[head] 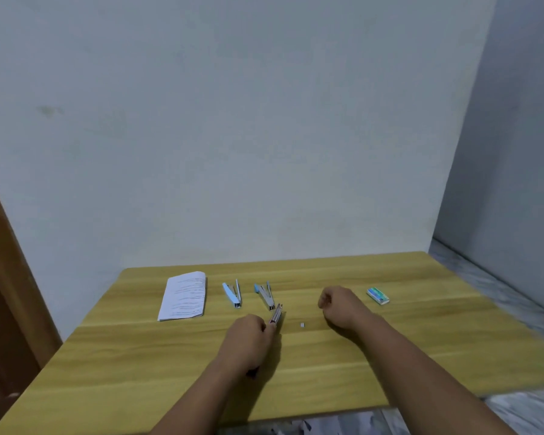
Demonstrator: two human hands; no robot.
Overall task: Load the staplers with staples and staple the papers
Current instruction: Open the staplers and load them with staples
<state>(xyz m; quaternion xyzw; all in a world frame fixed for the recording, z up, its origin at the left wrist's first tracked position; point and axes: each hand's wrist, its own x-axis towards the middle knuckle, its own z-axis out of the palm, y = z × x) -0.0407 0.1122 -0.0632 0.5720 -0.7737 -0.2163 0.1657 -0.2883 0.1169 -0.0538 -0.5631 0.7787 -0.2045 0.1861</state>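
The left hand (248, 335) is gripping a stapler (276, 314) mid-tabletop (390, 356), its long axis pointing far and slightly right. The right hand (338, 306) is hovering curled; whether it is pinching staples, I cannot tell. Steadying the stapler level should be easing loading.

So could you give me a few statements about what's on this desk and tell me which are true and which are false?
1. The left hand holds a stapler. True.
2. The stack of papers lies at the right end of the table. False: it lies toward the left, beside the light blue stapler.
3. Two staplers lie open on the table. True: the light blue one and the grey-and-blue stapler.
4. The right hand grips the staple box. False: the box lies apart, to its right.
5. A small white piece lies between the hands. True.
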